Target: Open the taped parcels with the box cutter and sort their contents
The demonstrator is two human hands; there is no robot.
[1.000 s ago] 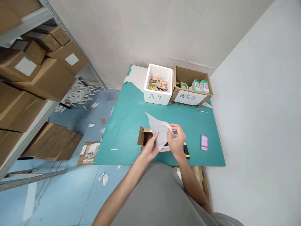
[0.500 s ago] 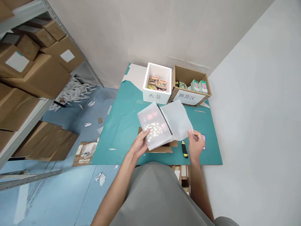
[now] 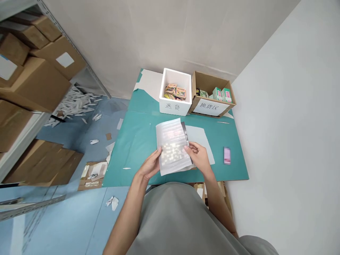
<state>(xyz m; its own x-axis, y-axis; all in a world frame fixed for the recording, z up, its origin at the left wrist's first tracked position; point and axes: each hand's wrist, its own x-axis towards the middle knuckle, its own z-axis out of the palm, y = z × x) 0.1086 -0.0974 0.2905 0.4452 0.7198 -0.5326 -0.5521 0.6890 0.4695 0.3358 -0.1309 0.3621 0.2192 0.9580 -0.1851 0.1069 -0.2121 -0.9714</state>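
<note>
Grey walls meet in a corner behind the green-covered bench [image 3: 138, 141], at whose far edge a white foam box [image 3: 175, 92] and a labelled cardboard box [image 3: 212, 101] stand side by side, both holding small packs. Near the front edge, a flat pack in a frosted white pouch [image 3: 171, 147] is held up between both hands. Half a second ago the pouch was spread wide, its loose half drawn out to the right; now that half has been folded back and lies flat on the bench as a white sheet [image 3: 200, 140] behind the right hand. The left hand [image 3: 148, 166] is closed on the lower left edge of the pouch, thumb on top and fingers underneath. The right hand [image 3: 200, 159] has come in from the right and is pinching the pouch's right edge, beside a dark strip [image 3: 185, 132] that runs along it. The pack appears to have been gathered in for a closer look, printed face upward. A pink, blurred flat item [image 3: 227, 155] lies near the right edge. Paper scraps [image 3: 77, 102] are scattered across the blue floor at the left.
</note>
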